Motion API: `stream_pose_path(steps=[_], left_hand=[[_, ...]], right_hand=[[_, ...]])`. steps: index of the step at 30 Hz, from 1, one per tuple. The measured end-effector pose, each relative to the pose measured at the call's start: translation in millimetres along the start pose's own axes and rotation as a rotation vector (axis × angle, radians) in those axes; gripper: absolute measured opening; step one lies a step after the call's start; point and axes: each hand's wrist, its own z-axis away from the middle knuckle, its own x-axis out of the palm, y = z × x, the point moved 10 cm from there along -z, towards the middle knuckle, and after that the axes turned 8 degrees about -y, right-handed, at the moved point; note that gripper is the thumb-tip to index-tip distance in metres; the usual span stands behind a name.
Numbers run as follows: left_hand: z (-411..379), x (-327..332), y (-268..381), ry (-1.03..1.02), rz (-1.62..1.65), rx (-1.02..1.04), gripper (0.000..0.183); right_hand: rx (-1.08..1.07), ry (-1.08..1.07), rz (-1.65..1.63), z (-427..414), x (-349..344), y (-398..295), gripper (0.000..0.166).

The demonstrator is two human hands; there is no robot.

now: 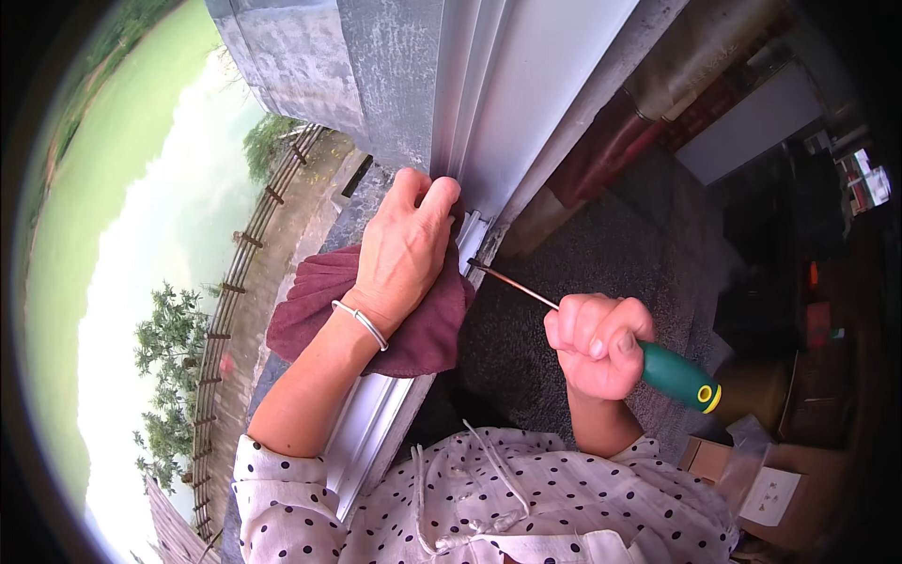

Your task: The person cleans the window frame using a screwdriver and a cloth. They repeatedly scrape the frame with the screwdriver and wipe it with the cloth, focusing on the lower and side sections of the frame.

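My left hand (pixel 409 247) grips a bunched maroon cloth (pixel 419 335) at the corner of a window frame. The cloth drapes over the white metal sill track (pixel 370 416), and a light-coloured bangle circles the wrist. In my right hand (pixel 602 342) is a flathead screwdriver (pixel 676 377) with a green handle and a yellow ring at its butt. Its thin shaft points up and left, the flat tip close to the end of the track (pixel 473 236); whether it touches is hard to tell. The fingertips of my left hand are hidden from view.
The white upright window frame (pixel 525 92) rises ahead beside a grey outer wall (pixel 394 77). Outside on the left run a railing (pixel 236 271) and leafy shrubs (pixel 169 352). Inside, a cardboard box (pixel 821 472) with a plastic bag (pixel 748 451) stands at the lower right.
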Motion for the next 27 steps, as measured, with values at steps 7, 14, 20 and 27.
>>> stream_pose_path(steps=[7,14,20,27], left_hand=[[-6,-1,-29,0.003,0.201,-0.118,0.02],[-10,-12,-3,0.013,0.259,-0.003,0.026],[2,-22,-16,0.095,0.221,0.022,0.024],[-12,-28,42,-0.1,0.333,0.295,0.039]], right_hand=[[-0.209,-0.238,0.396,-23,46,15,0.025],[-0.237,-0.392,0.838,-27,64,30,0.022],[-0.264,-0.431,0.604,-27,79,4,0.016],[-0.274,-0.435,0.671,-27,79,20,0.022]])
